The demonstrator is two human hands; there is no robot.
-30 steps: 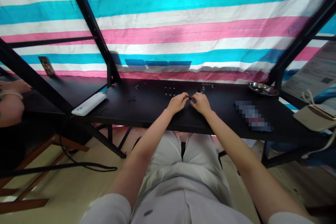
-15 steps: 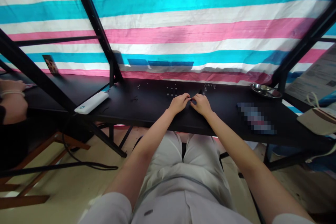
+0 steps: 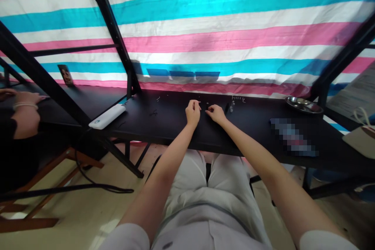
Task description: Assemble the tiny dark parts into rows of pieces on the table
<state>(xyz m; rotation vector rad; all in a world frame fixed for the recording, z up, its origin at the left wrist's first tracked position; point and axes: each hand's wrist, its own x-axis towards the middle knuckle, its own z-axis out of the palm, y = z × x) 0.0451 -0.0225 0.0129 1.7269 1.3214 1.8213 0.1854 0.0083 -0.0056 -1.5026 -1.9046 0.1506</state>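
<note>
My left hand (image 3: 193, 113) is over the black table with its fingers bent together, close to the small pale-ended pieces that stood in rows there. It covers most of those pieces, and anything in its fingertips is too small to name. To its right, my right hand (image 3: 216, 114) rests low at the tabletop with thumb and fingers pinched; what they hold cannot be made out. A tiny piece (image 3: 207, 104) lies just beyond its fingertips. Beside the right hand are a small dark piece (image 3: 227, 107) and a few clear little pieces (image 3: 232, 106).
A white oblong device (image 3: 108, 116) lies at the left, near thin dark scraps (image 3: 153, 113). At the right are a round metal dish (image 3: 304, 105) and a blurred-out flat item (image 3: 293, 137). Black frame posts (image 3: 115, 27) flank the table (image 3: 164, 129). Another person's hand (image 3: 27, 99) is far left.
My hands have come apart from their meeting point. The left has moved up and left over the small pieces; the right has shifted slightly left. The view has turned a little.
</note>
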